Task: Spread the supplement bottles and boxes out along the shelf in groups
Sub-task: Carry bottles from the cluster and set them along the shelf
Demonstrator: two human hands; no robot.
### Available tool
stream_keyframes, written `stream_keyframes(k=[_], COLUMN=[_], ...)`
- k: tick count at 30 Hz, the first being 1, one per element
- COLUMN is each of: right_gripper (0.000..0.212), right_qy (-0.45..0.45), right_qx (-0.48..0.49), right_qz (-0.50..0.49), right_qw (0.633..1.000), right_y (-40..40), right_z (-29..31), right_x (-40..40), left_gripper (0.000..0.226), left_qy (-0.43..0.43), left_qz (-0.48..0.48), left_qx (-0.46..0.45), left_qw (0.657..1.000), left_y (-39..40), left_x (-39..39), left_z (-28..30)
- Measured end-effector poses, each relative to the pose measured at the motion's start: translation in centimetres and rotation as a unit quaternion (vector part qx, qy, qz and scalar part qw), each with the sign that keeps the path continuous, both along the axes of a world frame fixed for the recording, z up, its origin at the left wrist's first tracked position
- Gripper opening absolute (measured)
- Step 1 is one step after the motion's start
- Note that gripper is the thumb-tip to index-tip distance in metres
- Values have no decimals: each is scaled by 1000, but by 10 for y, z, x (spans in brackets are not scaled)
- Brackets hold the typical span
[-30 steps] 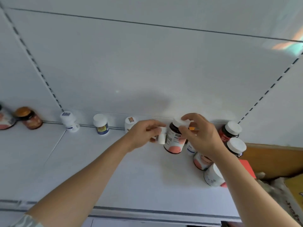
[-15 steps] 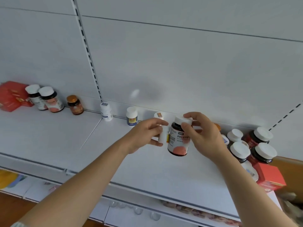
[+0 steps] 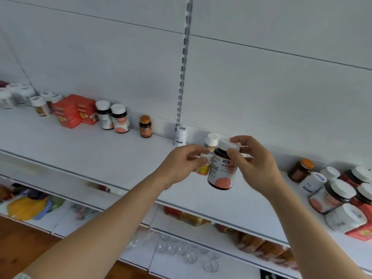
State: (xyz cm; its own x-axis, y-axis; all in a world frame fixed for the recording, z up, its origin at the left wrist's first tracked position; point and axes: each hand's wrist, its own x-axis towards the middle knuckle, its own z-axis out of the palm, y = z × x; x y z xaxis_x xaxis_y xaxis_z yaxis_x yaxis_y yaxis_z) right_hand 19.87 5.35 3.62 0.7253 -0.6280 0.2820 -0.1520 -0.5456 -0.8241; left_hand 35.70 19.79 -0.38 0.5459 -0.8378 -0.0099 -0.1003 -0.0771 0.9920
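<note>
Midway through a restock, a person holds two supplement bottles above the middle of a white shelf (image 3: 80,150): the right hand (image 3: 255,164) pinches the white cap of a dark bottle with a pink-and-white label (image 3: 221,172), fingers curled round the lid, while the left hand (image 3: 181,164) grips a much smaller white bottle with a yellow label (image 3: 203,168) just beside it, the two bottles all but touching. Neither rests on the shelf. Along the back edge to the left, groups already stand apart: white-capped bottles at the far left end (image 3: 18,95), red boxes (image 3: 74,110), a pair of dark bottles matching the held one (image 3: 112,117), then a lone amber bottle with an orange cap (image 3: 145,126). Two small white bottles (image 3: 181,134) stand singly at the back edge behind the hands, a third possibly hidden. By the look of it, roughly half the job is done. What remains appears to be the crowded cluster at the right end (image 3: 340,196), where dark bottles, white bottles, an amber one and red boxes sit jumbled and touching; those, with the two bottles in hand, likely need sorting into places along the bare middle stretch.
</note>
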Motion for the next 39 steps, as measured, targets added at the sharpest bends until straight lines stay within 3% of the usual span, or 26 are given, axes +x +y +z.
stream_keyframes(k=[10,29,34,39], right_gripper=[17,27,28,27], right_qy=[21,-1,16,37], right_qx=[-19,-25,-57,-149], right_qz=[61,191,170,78], right_qw=[998,981,984,985], right_y=[80,100,127,168], right_z=[-4,-20,-37,-47], right_x=[102,314,359,394], left_gripper=[25,23,22,22], left_qy=[-25,-82,-99,-131], left_qz=[73,192,209,150], left_qx=[18,75,71,71], left_qw=[997,975,970,977], left_y=[99,153,180,202], left_x=[81,260,315,368], left_z=[-4,-3,-17,-26])
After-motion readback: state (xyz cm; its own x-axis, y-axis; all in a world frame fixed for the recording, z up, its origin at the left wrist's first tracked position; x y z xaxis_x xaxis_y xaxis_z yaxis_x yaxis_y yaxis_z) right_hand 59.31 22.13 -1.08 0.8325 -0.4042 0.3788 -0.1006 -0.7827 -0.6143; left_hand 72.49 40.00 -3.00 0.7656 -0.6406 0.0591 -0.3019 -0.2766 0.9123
